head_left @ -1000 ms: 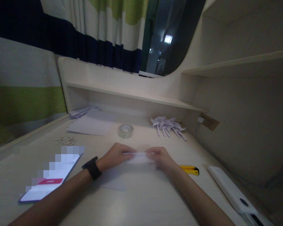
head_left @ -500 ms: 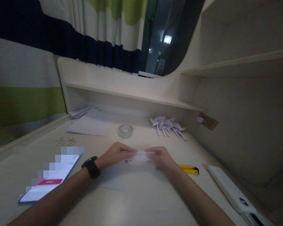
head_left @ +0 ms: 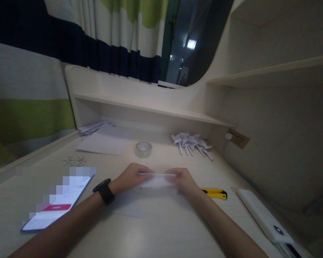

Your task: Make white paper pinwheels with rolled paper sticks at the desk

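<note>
A white piece of paper (head_left: 158, 181) is stretched between my two hands above the desk, its upper edge looking folded or rolled. My left hand (head_left: 133, 177), with a black watch on the wrist, pinches the paper's left end between thumb and fingers. At the opposite end my right hand (head_left: 181, 178) grips it the same way. Under and beside my left hand a white paper sheet (head_left: 127, 209) lies flat on the desk. A yellow utility knife (head_left: 216, 194) rests just right of my right wrist.
Behind my hands stands a roll of clear tape (head_left: 143, 149). Several paper pinwheels (head_left: 190, 141) lie at the back right. White sheets (head_left: 104, 141) and paper sticks (head_left: 94, 128) are at the back left, near small pieces (head_left: 74, 161). A phone (head_left: 61, 206) lies left, a white device (head_left: 263, 215) right.
The paper between my hands appears slightly wider and less blurred. My right hand has shifted very little; the things on the desk have stayed put.
</note>
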`<action>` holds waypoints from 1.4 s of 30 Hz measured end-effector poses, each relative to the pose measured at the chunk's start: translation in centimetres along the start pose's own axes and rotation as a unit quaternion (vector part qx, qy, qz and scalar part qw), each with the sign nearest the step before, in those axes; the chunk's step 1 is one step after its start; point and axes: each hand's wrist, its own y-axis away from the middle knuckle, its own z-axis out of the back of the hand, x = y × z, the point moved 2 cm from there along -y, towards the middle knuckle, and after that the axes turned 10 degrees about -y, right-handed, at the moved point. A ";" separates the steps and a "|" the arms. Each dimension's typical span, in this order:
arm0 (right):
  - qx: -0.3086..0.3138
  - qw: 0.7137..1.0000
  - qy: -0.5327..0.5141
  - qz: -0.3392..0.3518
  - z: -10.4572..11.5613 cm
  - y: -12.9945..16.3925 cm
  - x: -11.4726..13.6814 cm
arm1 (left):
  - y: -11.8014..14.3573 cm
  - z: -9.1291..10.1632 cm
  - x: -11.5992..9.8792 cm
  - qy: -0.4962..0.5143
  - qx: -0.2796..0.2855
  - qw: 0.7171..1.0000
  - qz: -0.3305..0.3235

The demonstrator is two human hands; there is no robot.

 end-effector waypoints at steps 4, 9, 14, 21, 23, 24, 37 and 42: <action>0.007 1.000 0.022 -0.002 0.0 0.1 0.1 | 0.0 0.1 -0.2 0.002 -0.002 1.000 0.024; -0.001 0.993 0.110 0.042 0.2 0.1 0.3 | 0.0 0.1 -0.4 0.005 0.004 1.000 0.024; -0.002 0.974 0.192 0.123 -0.2 0.4 0.9 | -0.1 0.0 -0.3 -0.004 0.017 1.000 0.012; 0.006 0.972 0.217 0.094 -0.3 0.7 1.0 | 0.1 -0.2 -0.3 0.030 0.022 0.999 0.003; 0.010 0.974 0.211 0.087 -0.2 0.6 1.0 | 0.0 -0.1 -0.3 0.038 0.019 0.999 0.016; 0.009 0.975 0.204 0.083 -0.1 0.5 1.0 | 0.0 0.0 -0.3 0.042 0.018 0.999 0.019; 0.010 1.000 0.022 -0.003 0.8 0.5 1.7 | 0.3 0.6 -1.4 0.172 0.068 0.980 0.073; 0.016 1.000 0.007 -0.001 1.3 0.1 1.4 | 0.3 1.1 -1.4 0.201 0.081 0.974 0.059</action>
